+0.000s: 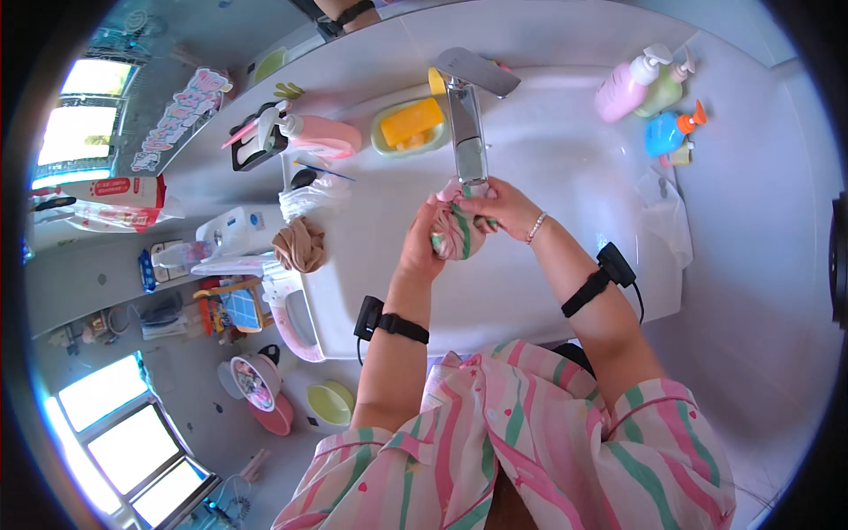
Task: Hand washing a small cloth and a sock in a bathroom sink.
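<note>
A bunched cloth (458, 237) with pink, white and green stripes is gathered between the hands, above the white sink (548, 305) and just under the spout of the faucet (468, 132). The left hand (420, 240) is closed around its 9 o'clock side; the right hand (508, 208) grips its upper edge towards 1 o'clock, so both are clamped on it, near each other.

Taking the cloth as the clock's centre, the faucet stands at 12. At 11, a pale green dish (381, 140) bears a yellow block (412, 122). A pink pump bottle (325, 137) is at 10, beside a black holder (254, 152). Between 9 and 10 is a crumpled white plastic bag (311, 200), and at 9 a crumpled brown cloth (300, 246).

Towards 2 o'clock, on the sink's far corner, stand a lilac pump bottle (622, 90), a green pump bottle (662, 94) and a blue bottle (662, 135) with an orange top.

Well apart, at 7, is a yellow-green basin (329, 403); towards 8, a white basin (270, 369) holds fabric above a pink basin (276, 419).
</note>
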`<move>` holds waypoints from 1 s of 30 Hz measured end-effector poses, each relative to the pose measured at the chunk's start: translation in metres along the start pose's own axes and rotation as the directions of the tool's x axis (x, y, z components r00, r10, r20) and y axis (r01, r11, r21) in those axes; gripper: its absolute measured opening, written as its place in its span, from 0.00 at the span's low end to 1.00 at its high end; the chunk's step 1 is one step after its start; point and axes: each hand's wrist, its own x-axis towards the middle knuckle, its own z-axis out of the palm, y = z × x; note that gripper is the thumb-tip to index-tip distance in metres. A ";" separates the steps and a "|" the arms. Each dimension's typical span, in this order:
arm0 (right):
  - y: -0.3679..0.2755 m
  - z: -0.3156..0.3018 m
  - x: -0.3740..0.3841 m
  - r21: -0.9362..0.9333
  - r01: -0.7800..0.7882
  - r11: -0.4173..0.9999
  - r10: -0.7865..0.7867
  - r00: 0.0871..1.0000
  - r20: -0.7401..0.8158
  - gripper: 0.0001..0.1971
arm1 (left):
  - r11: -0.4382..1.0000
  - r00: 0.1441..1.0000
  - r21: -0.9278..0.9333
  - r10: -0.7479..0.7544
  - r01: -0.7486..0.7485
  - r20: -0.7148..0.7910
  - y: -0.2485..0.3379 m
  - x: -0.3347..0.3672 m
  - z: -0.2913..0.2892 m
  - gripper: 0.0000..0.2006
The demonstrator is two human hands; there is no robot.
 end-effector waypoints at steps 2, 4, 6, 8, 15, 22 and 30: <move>0.002 -0.020 -0.001 0.143 0.014 0.990 -0.003 0.997 -0.080 0.20 | 0.993 0.995 -0.096 -0.068 0.075 0.072 -0.001 0.007 0.002 0.20; -0.008 -0.010 -0.005 0.154 0.039 0.987 -0.020 0.992 -0.122 0.21 | 0.992 0.997 -0.099 -0.077 0.074 -0.025 0.000 0.010 0.000 0.19; -0.007 0.002 -0.011 -0.262 0.001 0.965 -0.032 0.993 -0.111 0.22 | 0.987 0.996 -0.154 -0.060 0.049 -0.069 -0.005 0.025 -0.011 0.19; 0.015 0.023 -0.010 -0.576 0.554 0.601 -0.649 0.759 0.052 0.23 | 0.977 0.993 -0.207 -0.063 0.041 -0.103 -0.013 0.040 -0.010 0.18; 0.016 0.053 -0.022 -0.925 0.222 0.307 -0.722 0.687 -0.075 0.19 | 0.890 0.983 -0.433 -0.076 0.142 0.166 -0.029 0.054 0.016 0.18; 0.013 0.045 0.006 -0.883 0.166 0.439 -0.716 0.658 -0.232 0.11 | 0.956 0.998 -0.288 0.042 -0.051 -0.039 -0.045 0.062 0.008 0.16; 0.024 0.003 0.042 -0.741 0.132 0.658 -0.410 0.889 -0.205 0.15 | 0.996 0.959 -0.001 0.085 -0.088 -0.271 -0.033 0.036 0.005 0.19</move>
